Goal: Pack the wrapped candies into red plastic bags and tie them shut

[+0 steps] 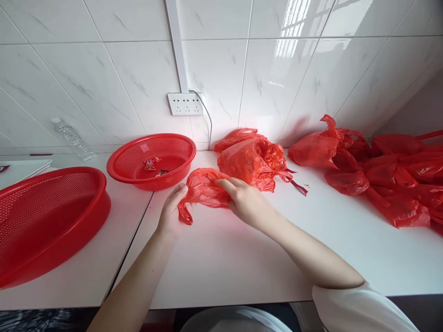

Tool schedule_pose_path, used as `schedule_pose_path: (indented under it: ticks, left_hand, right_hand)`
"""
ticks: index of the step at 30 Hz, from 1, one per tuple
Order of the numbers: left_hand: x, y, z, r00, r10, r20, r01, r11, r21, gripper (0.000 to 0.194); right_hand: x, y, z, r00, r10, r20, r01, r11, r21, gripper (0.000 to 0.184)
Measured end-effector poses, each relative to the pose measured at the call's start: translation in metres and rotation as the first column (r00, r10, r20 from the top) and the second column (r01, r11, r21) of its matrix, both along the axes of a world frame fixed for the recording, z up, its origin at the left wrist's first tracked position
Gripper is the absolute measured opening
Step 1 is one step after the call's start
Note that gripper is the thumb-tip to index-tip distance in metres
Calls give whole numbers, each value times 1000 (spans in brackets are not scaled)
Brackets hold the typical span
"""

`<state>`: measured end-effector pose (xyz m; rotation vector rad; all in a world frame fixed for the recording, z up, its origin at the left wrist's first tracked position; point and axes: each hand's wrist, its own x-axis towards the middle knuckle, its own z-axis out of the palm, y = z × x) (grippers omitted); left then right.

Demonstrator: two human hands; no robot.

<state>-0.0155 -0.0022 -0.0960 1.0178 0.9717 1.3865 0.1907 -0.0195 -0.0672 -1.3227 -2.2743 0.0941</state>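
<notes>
A thin red plastic bag (207, 186) is stretched between my two hands, just above the white table. My left hand (173, 207) grips its left side, thumb up, and a loop of the bag hangs down beside the fingers. On the right side, my right hand (244, 198) pinches the bag with bent fingers. Whether anything lies inside the bag I cannot tell. Behind it stands a crumpled heap of red plastic bags (249, 159). Left of the held bag is a round red basket (185, 173) with a few small packets (150, 164) in it.
A larger red basket (100, 203) stands at the left. Several filled red bags (384, 170) are piled at the right. A clear plastic bottle (73, 139) lies near the tiled wall, which carries a socket panel (186, 104) with a cable. A seam crosses the white table (235, 267).
</notes>
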Motion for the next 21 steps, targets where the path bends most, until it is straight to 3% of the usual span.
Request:
schedule_pose_path:
  ticks: [2,4,7,10,12,13,14,16,18,19,21]
  left_hand:
    - [-7,4,1,996,83,-25,-83,996,-8,30]
    - [-17,10,1,985,157,-73,-160,987,-32,38]
    - [-32,16,2,925,249,-288,-267,963,-27,38]
    - [-33,13,5,700,397,-594,-334,917,220,38]
    - [-25,5,9,548,509,-664,-238,856,459,41]
    - [-19,-1,10,532,507,-678,-123,839,530,38]
    - [-12,-6,12,554,444,-704,21,838,546,33]
    - [1,-15,12,605,172,-777,310,848,429,25]
    - [10,-20,6,549,-117,-828,489,848,204,26]
    - [12,-20,2,502,-211,-839,515,852,94,25]
    - [11,-18,-8,473,-270,-838,441,897,-39,17]
  right_hand:
    - [15,12,4,1000,1,-13,-3,988,-155,33]
    - [35,20,8,1000,1,-8,-3,973,-230,25]
    - [64,24,13,991,71,109,-35,953,-301,16]
    - [78,21,17,972,198,128,-133,907,-400,16]
    - [76,17,22,961,276,31,-240,883,-403,16]
    - [73,15,24,949,315,-26,-301,878,-372,16]
    - [68,13,26,929,361,-77,-366,872,-325,17]
    - [60,8,31,875,460,-149,-483,849,-214,18]
    - [54,3,35,812,552,-189,-577,808,-120,19]
    - [53,1,37,782,589,-205,-612,788,-71,18]
    - [55,-2,39,749,623,-225,-632,774,38,17]
